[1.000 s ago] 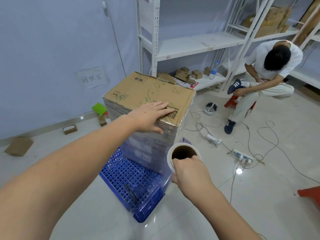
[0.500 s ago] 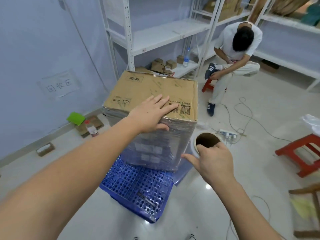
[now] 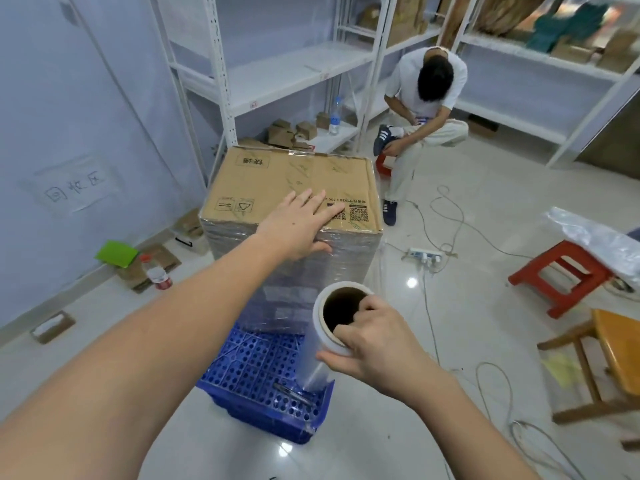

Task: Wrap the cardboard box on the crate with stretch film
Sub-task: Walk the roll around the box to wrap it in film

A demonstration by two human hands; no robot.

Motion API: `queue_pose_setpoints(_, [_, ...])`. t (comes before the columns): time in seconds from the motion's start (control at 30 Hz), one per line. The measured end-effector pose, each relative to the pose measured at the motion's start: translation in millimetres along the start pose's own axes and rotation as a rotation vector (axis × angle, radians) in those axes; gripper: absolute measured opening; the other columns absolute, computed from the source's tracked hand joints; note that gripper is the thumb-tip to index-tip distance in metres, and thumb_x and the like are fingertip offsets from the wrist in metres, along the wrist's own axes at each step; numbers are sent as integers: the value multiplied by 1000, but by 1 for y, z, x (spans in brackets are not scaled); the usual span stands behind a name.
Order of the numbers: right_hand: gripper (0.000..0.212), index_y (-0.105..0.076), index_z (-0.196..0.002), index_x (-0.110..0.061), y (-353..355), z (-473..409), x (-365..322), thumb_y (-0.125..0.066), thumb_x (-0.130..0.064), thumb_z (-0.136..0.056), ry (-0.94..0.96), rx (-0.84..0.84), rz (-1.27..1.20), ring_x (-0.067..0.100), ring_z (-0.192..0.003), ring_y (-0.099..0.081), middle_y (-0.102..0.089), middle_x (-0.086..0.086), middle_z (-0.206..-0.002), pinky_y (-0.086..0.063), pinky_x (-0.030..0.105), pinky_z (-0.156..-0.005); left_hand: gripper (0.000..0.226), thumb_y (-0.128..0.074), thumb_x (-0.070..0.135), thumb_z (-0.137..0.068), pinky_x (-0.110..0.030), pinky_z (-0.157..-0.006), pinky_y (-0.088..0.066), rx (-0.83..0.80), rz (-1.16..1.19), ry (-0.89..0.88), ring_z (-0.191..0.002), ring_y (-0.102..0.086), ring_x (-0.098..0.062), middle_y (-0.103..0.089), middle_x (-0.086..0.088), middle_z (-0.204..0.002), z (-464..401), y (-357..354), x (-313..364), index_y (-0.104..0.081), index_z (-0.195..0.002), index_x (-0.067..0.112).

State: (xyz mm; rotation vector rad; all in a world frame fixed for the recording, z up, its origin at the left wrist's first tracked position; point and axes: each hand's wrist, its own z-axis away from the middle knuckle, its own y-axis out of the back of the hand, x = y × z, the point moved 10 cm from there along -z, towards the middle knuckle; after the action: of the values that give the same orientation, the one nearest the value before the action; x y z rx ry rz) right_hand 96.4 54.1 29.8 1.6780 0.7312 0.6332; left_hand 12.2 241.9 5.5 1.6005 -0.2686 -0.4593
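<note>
Stretch film roll (image 3: 323,337): light, slippery; my right hand (image 3: 375,344) grips its core rim; left hand (image 3: 298,225) flat, steadying cardboard box (image 3: 294,181)

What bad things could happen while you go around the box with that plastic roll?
Cables and a power strip lie on the floor beside the box, so feet might trip. The cardboard box is steadied only by the flat left hand, so a hard pull on the stretch film roll gripped by the right hand might shift it on the blue crate.

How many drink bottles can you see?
2: a clear water bottle on the low shelf, and a red-labelled bottle on the floor by the wall. Others may be hidden.
</note>
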Motion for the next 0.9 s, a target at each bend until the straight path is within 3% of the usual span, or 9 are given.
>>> queue_pose_setpoints(0.23, [46,-33,-64,-28,-4,-25,-16,-65,-55,-83,-14,-72,-71,12,-52,-27,-29,-14,-54,-46,30,-76,92,-49,73,-92,-51,-128,-11,-2,34,12,-158,-9,-32,-7,-9,-172,0,0,-1,1,-162,40])
queue_pose_setpoints(0.33, [44,-35,-68,-25,-10,-26,-10,-66,-54,-83,-118,-112,-21,14,-51,-30,-42,-11,-51,-49,33,-78,93,-50,74,-91,-50,-128,-11,11,32,19,-158,-9,-32,-8,-9,-172,-2,0,-2,0,-162,40])
queue_pose_setpoints(0.43, [28,-46,-94,-21,-11,-23,-9,-53,-48,-93,-210,-112,-91,19,-63,-49,-62,-4,-72,-42,34,-82,94,-51,75,-90,-50,-128,-12,8,32,22,-158,-9,-31,-9,-8,-172,-3,-1,-4,0,-162,41])
queue_pose_setpoints(0.5, [25,-41,-109,-18,-7,-24,-6,-45,-40,-98,-262,-104,-154,22,-73,-53,-63,0,-82,-35,33,-77,94,-50,75,-90,-49,-128,-12,8,39,24,-158,-9,-30,-9,-8,-172,-2,-1,-5,-1,-162,41])
queue_pose_setpoints(0.6, [19,-36,-98,-17,-8,-29,-10,-47,-31,-93,-271,-123,-156,22,-62,-52,-56,-2,-67,-30,34,-71,94,-51,75,-90,-49,-128,-12,7,43,26,-158,-10,-30,-10,-7,-172,-1,1,-5,-1,-162,41])
queue_pose_setpoints(0.67, [20,-38,-91,-16,-13,-31,-13,-51,-30,-86,-270,-134,-121,20,-51,-47,-50,-3,-56,-36,34,-70,95,-53,74,-89,-48,-128,-12,13,50,30,-158,-11,-29,-11,-6,-172,0,2,-5,-2,-162,41])
queue_pose_setpoints(0.73, [27,-43,-87,-16,-17,-34,-16,-53,-41,-87,-284,-104,-67,20,-44,-43,-49,-4,-50,-44,36,-69,95,-56,75,-88,-48,-128,-13,22,67,32,-158,-12,-28,-13,-4,-172,1,3,-6,-4,-162,43])
queue_pose_setpoints(0.8, [47,-47,-87,-16,-19,-38,-16,-43,-63,-92,-320,-111,-19,20,-42,-43,-49,-4,-47,-44,36,-65,98,-60,76,-85,-47,-128,-13,29,108,33,-158,-12,-26,-14,-2,-172,2,3,-9,-7,-161,46])
queue_pose_setpoints(0.9, [62,-51,-91,-17,-15,-40,-17,-29,-75,-90,-350,-116,15,20,-52,-51,-57,-3,-56,-41,33,-68,103,-70,71,-80,-46,-128,-8,-27,218,5,-158,-7,-24,-10,1,-172,1,7,-13,-11,-161,47])
